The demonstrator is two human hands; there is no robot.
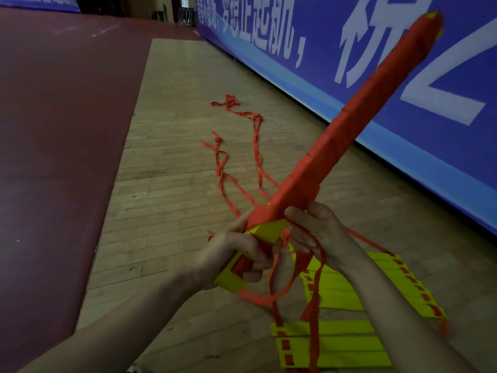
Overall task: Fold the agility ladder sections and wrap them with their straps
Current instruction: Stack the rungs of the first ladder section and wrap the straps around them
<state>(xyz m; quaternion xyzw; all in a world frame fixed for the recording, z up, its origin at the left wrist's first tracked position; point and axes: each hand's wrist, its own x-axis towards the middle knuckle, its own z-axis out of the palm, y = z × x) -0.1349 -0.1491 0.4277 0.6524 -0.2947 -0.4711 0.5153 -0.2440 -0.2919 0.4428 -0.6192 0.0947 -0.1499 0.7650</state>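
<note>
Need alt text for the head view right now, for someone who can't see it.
Two hands hold a bundle of yellow ladder rungs almost fully wrapped in orange strap, left hand gripping its near end, right hand handling the strap. Loose strap trails across the wooden floor; more rungs lie flat below.

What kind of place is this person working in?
Probably an indoor sports hall. The wooden strip floor borders a dark red court surface, a big blue banner with white characters lines the wall, and yellow agility ladder rungs lie about.
</note>
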